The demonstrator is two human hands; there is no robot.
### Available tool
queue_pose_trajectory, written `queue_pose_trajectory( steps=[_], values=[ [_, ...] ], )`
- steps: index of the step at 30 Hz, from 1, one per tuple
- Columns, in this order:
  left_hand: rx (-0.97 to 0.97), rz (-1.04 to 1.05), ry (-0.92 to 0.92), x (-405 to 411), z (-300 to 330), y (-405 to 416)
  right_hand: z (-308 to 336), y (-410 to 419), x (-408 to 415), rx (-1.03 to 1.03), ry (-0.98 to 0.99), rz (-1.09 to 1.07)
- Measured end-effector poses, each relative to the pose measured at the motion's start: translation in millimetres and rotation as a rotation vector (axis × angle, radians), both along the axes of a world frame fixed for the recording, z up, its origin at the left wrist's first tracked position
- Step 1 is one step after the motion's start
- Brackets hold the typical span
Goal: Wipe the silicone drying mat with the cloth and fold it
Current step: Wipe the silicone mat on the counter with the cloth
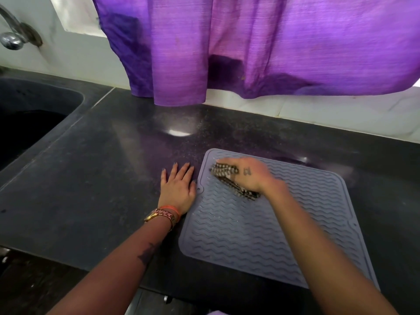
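Observation:
A grey-blue silicone drying mat (256, 228) with a wavy ribbed surface lies flat on the black counter (91, 178), right of centre. My right hand (248, 173) presses a bunched black-and-white checked cloth (229, 178) onto the mat's far left corner; the hand is motion-blurred and its fingers lie fairly straight over the cloth. My left hand (178, 185) rests flat on the counter with fingers spread, right beside the mat's left edge near its small hanging hole.
A dark sink (29, 123) is sunk into the counter at the left, with a metal tap (13, 35) above it. A purple curtain (250, 46) hangs over the white tiled wall down to the counter's back edge. The counter's front edge runs under my forearms.

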State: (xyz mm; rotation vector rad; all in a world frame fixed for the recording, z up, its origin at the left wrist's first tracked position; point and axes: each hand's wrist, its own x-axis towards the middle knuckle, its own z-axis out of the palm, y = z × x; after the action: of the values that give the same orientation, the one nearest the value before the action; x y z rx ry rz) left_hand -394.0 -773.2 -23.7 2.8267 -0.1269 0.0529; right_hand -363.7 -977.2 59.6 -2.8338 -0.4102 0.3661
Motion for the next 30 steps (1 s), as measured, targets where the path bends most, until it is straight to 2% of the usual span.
queue_pose_trajectory(
  steps=[2, 7, 11, 15, 18, 25, 30],
  values=[
    [0.002, 0.003, 0.002, 1, 0, 0, -11, 13, -6, 0.040, -0.078, -0.046],
    [0.012, 0.000, -0.002, 2, -2, 1, -33, 45, -31, -0.085, -0.154, 0.061],
    [0.009, 0.003, -0.015, 3, -3, 2, -28, 30, -37, -0.088, -0.099, 0.118],
    [0.001, 0.003, -0.017, 4, -5, 2, -14, 8, -39, -0.059, 0.053, 0.122],
    [-0.019, 0.002, -0.017, 4, -6, 3, -10, 7, -38, 0.001, -0.053, 0.058],
    [-0.176, 0.040, -0.073, 4, -6, 5, -35, 48, -70, -0.053, -0.201, 0.114],
    [-0.290, 0.048, -0.081, 6, -3, 8, -35, 38, -79, 0.007, -0.153, 0.233]
  ],
)
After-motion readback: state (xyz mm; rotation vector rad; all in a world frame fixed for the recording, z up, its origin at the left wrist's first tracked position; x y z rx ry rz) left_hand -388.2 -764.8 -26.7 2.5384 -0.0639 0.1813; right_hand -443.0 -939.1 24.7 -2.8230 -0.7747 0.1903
